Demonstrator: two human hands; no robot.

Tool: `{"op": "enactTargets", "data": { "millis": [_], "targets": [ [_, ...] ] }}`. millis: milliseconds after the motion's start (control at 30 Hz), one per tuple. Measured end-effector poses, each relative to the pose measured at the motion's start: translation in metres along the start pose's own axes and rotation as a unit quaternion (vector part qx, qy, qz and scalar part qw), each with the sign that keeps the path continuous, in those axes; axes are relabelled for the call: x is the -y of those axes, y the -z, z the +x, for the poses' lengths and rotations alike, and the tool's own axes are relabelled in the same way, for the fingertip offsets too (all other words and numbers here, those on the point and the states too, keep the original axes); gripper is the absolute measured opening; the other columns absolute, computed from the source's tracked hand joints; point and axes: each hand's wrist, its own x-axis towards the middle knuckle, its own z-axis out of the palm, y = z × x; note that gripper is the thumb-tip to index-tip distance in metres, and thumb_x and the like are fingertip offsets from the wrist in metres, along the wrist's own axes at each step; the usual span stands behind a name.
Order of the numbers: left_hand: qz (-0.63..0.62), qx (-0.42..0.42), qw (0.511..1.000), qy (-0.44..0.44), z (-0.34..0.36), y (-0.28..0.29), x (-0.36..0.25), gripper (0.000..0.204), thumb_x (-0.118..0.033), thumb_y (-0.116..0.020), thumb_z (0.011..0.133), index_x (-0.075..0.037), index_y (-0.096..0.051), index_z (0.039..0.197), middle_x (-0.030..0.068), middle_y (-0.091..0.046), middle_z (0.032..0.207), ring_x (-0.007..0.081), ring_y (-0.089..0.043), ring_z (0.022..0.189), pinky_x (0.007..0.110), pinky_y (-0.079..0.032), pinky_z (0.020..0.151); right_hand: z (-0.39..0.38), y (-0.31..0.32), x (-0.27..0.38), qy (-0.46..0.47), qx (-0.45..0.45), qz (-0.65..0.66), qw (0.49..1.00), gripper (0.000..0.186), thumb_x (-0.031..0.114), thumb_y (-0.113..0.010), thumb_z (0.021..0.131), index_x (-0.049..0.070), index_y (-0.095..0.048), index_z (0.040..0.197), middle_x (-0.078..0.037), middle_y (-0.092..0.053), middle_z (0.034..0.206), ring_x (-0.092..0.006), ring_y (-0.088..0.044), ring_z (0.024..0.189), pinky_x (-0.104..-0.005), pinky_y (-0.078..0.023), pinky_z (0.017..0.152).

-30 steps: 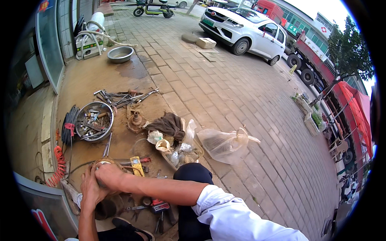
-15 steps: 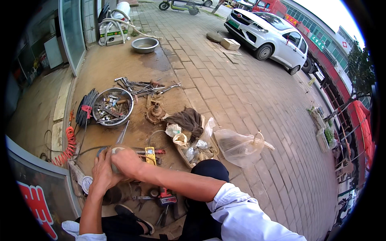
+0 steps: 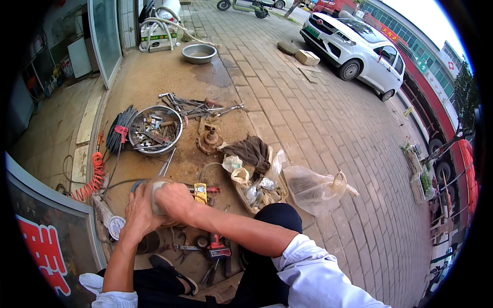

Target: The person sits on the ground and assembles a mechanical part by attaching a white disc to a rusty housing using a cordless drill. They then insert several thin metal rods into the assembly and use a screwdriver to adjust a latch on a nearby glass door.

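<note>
My left hand (image 3: 139, 210) and my right hand (image 3: 173, 201) are closed around a pale, rounded part (image 3: 157, 191), low over the ground; their fingers hide much of it. Just right of them lies a yellow tool or meter (image 3: 200, 191) with red-handled items behind it. Below, among loose tools, is a red and black power tool (image 3: 219, 252). Beyond my hands are a steel bowl (image 3: 176, 142) full of metal pieces, a rusty metal housing (image 3: 209, 143) and a pile of wrenches (image 3: 200, 108).
A plastic tray (image 3: 280, 197) holds rags and bags, beside a loose bag (image 3: 316, 190). A red coiled hose (image 3: 92, 182) and black cable coil (image 3: 115, 136) lie by the glass-door frame (image 3: 56, 203). An empty basin (image 3: 199, 53), white car (image 3: 359, 61) and red trailer (image 3: 452, 123) are farther off.
The camera view has shifted, so the surroundings appear further right. My hands stay closed on the pale part, with my right hand's fingers slightly repositioned over it.
</note>
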Motion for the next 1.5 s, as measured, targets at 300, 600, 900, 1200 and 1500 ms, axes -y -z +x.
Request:
{"op": "enactTargets", "data": {
  "millis": [300,600,900,1200,1500],
  "targets": [
    [-0.001,0.001,1.0,-0.005,0.002,-0.004,0.006,0.117,-0.032,-0.097,0.054,-0.005,-0.039,0.152,0.0236,-0.044,0.151,0.0492,-0.043,0.136,0.056,-0.044,0.109,-0.003,-0.004,0.0,0.045,-0.054,-0.007,0.997,0.01,0.011,-0.072,0.074,0.003,-0.074,0.079,-0.02,-0.07,0.085,-0.0378,-0.072,0.085,-0.0476,-0.058,0.077],
    [0.021,-0.002,1.0,-0.006,0.003,-0.006,0.01,0.116,-0.041,-0.095,0.054,-0.009,-0.042,0.152,0.017,-0.046,0.151,0.0457,-0.049,0.128,0.054,-0.047,0.104,0.002,0.002,-0.002,0.032,-0.015,0.019,0.999,0.01,0.009,-0.068,0.077,0.001,-0.073,0.081,-0.025,-0.07,0.096,-0.0413,-0.071,0.092,-0.0478,-0.058,0.078],
    [0.0,-0.001,1.0,-0.01,0.001,-0.005,0.008,0.114,-0.032,-0.097,0.056,-0.006,-0.039,0.15,0.0185,-0.045,0.151,0.0472,-0.044,0.133,0.055,-0.045,0.107,0.001,-0.002,-0.004,0.055,-0.025,-0.001,0.998,0.008,0.007,-0.068,0.077,0.002,-0.072,0.082,-0.023,-0.07,0.094,-0.0388,-0.072,0.086,-0.0469,-0.059,0.073],
    [-0.006,-0.012,1.0,-0.022,0.0,-0.004,0.006,0.108,-0.03,-0.096,0.056,-0.011,-0.043,0.148,0.0179,-0.046,0.149,0.0472,-0.046,0.13,0.058,-0.047,0.103,-0.001,-0.006,-0.003,0.022,-0.03,-0.015,0.999,0.009,0.009,-0.069,0.075,0.002,-0.072,0.081,-0.022,-0.07,0.094,-0.0404,-0.072,0.086,-0.0478,-0.059,0.071],
    [-0.003,-0.02,0.999,-0.029,-0.003,-0.001,0.003,0.106,-0.029,-0.096,0.056,-0.012,-0.044,0.146,0.0174,-0.047,0.147,0.0461,-0.047,0.128,0.057,-0.048,0.101,-0.002,0.0,-0.006,0.045,-0.039,0.012,0.998,0.009,0.01,-0.068,0.077,0.002,-0.072,0.079,-0.023,-0.07,0.089,-0.0398,-0.072,0.084,-0.0475,-0.059,0.073]
  ]
}}
